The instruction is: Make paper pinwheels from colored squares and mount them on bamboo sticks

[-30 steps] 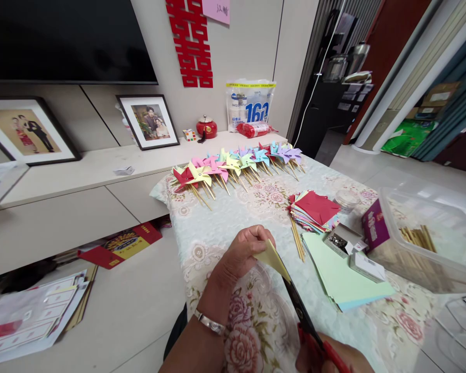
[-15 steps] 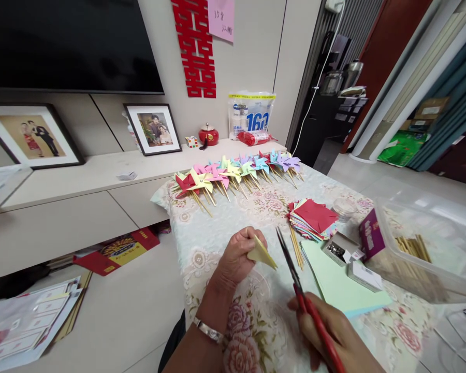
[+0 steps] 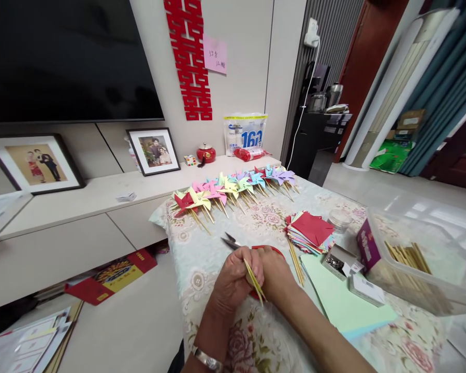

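Floral tablecloth [image 3: 217, 233]; both hands [image 3: 256, 272] pinching folded yellow paper [image 3: 253, 280], scissors [image 3: 236, 243] in right.

floral-cloth table [image 3: 217, 241]: pinwheel row [image 3: 233, 187], paper squares [image 3: 309, 231], green sheets [image 3: 344, 298], plastic tub [image 3: 419, 261].

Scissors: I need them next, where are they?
In the head view, the scissors are in the right hand at table centre, blades pointing left, beside the left hand pinching yellow paper.
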The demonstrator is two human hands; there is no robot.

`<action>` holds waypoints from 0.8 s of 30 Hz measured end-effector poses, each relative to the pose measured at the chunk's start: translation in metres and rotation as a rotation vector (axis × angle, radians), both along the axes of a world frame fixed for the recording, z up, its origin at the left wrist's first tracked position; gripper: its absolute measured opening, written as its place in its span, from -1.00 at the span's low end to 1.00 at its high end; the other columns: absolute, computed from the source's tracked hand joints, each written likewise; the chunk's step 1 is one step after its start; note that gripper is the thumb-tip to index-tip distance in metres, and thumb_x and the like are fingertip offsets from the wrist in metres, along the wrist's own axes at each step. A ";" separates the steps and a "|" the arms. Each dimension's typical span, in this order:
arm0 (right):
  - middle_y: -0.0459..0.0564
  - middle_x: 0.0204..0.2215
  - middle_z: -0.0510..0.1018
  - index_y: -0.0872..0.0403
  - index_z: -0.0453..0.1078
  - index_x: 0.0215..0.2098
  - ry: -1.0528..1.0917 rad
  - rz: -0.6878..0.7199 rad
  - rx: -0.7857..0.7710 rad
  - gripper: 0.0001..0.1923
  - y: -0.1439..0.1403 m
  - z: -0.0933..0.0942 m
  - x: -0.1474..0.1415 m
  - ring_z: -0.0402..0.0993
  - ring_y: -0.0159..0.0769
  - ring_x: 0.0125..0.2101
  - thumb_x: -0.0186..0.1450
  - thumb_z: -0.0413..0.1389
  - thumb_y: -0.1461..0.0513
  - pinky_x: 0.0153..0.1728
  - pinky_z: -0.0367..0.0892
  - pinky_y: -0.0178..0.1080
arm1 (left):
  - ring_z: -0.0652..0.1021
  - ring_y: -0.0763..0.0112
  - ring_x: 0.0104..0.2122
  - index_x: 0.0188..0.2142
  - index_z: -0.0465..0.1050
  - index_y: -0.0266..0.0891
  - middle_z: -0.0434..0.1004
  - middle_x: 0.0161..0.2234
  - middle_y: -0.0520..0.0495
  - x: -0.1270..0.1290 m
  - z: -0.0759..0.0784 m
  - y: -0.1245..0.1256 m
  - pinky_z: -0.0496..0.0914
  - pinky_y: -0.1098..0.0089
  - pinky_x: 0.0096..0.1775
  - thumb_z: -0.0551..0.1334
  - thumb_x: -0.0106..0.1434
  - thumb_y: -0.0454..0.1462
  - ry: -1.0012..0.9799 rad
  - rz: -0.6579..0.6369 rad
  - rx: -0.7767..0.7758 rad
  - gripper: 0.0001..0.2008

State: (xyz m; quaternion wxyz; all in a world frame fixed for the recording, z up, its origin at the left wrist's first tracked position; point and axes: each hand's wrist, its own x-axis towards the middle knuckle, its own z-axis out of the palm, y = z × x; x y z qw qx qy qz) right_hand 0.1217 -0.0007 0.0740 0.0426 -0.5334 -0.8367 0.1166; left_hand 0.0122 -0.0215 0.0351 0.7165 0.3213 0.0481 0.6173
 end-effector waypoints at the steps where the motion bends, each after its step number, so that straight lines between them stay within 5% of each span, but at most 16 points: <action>1: 0.17 -0.19 0.62 0.11 0.51 -0.17 0.006 0.067 0.022 -0.82 -0.001 -0.003 -0.003 0.52 -0.02 -0.11 0.31 0.08 0.33 -0.19 0.30 -0.16 | 0.34 0.51 -0.59 -0.48 0.40 -0.24 0.31 -0.54 0.06 0.000 0.000 0.000 0.24 0.47 -0.56 0.46 0.11 -0.18 -0.004 -0.003 0.009 -0.72; 5: 0.09 -0.35 0.57 0.05 0.48 -0.26 -0.002 0.201 0.140 -0.82 -0.008 -0.015 -0.008 0.43 -0.01 -0.19 0.34 0.05 0.38 -0.21 0.23 -0.10 | 0.29 0.51 -0.60 -0.50 0.38 -0.23 0.23 -0.56 0.08 0.000 0.002 -0.002 0.19 0.47 -0.58 0.46 0.11 -0.16 -0.015 -0.009 0.035 -0.69; 11: 0.07 -0.42 0.48 0.06 0.46 -0.27 -0.025 0.161 0.270 -0.84 -0.011 -0.024 -0.004 0.35 -0.01 -0.23 0.33 0.05 0.37 -0.22 0.18 -0.07 | 0.22 0.52 -0.62 -0.52 0.34 -0.22 0.22 -0.56 0.08 0.000 0.006 -0.004 0.17 0.46 -0.57 0.47 0.09 -0.14 -0.024 -0.011 0.027 -0.65; 17: 0.08 -0.37 0.53 0.08 0.46 -0.35 0.061 0.199 0.211 -0.89 -0.009 -0.035 0.001 0.38 -0.05 -0.23 0.29 0.10 0.34 -0.21 0.18 -0.10 | 0.29 0.48 -0.55 -0.52 0.36 -0.22 0.24 -0.57 0.07 0.003 0.009 -0.004 0.23 0.44 -0.48 0.49 0.06 -0.16 -0.020 0.037 -0.052 -0.67; 24: 0.08 -0.28 0.57 0.16 0.48 -0.25 0.539 0.181 0.014 -0.84 -0.016 -0.046 0.002 0.46 -0.18 -0.26 0.22 0.09 0.38 -0.25 0.28 -0.26 | 0.39 0.50 -0.51 -0.53 0.36 -0.24 0.34 -0.54 0.06 -0.006 0.012 -0.009 0.31 0.47 -0.46 0.50 0.00 -0.28 -0.099 0.212 -0.224 -0.70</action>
